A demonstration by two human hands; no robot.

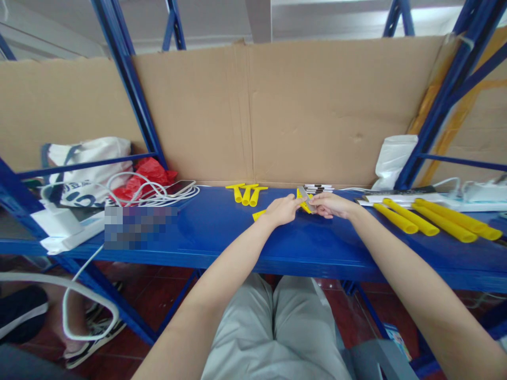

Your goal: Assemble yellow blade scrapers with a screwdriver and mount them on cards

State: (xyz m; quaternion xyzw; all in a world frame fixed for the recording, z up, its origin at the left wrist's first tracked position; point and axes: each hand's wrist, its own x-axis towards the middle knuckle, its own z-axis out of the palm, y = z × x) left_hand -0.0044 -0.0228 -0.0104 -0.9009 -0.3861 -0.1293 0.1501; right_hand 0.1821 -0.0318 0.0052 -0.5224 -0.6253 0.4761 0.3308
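A yellow T-shaped handle lies under my left hand (282, 210); its tube end (259, 215) sticks out to the left and its crossbar (303, 203) shows on the right. My left hand is closed around its middle. In the fingers of my right hand (328, 205), a flat grey strip (307, 199) is pinched along the crossbar, touching or very near it. My fingers hide part of both pieces. Three similar yellow T-shaped handles (246, 195) lie side by side toward the back. Behind my right hand are several small dark-and-white strips (319, 188).
Several long yellow tubes (446, 221) lie at the right of the blue shelf (222, 237). Coiled white cables (158, 192), a red bag (152, 174) and a white power strip (79, 232) stand left. A cardboard sheet (317, 111) closes the back. Another person's shoe (95, 343) shows below.
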